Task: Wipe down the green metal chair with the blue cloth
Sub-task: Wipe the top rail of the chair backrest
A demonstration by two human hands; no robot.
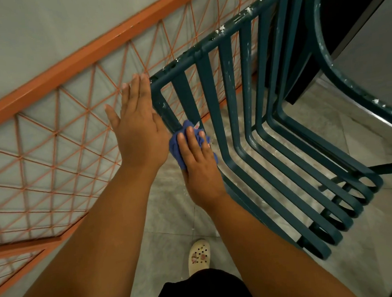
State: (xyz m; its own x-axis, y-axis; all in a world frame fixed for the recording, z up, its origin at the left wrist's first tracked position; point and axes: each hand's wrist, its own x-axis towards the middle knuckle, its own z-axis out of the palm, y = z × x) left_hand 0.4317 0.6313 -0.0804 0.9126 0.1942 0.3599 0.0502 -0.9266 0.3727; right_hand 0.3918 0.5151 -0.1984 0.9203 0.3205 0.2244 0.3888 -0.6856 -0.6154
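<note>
The green metal chair (252, 113) fills the middle and right of the view, its slatted back and seat speckled with white paint spots. A crumpled blue cloth (176, 149) lies against the chair's left side bar, low on the backrest. My right hand (198, 162) presses the cloth onto that bar, fingers curled over it. With straight fingers, my left hand (136, 126) lies flat against the outer edge of the same bar, near the top left corner of the backrest.
An orange metal railing (53, 124) with a wire lattice runs along the left, close beside the chair. A second green chair frame (336, 77) and a dark panel stand at the right. Grey tiled floor and my white clog (198, 255) show below.
</note>
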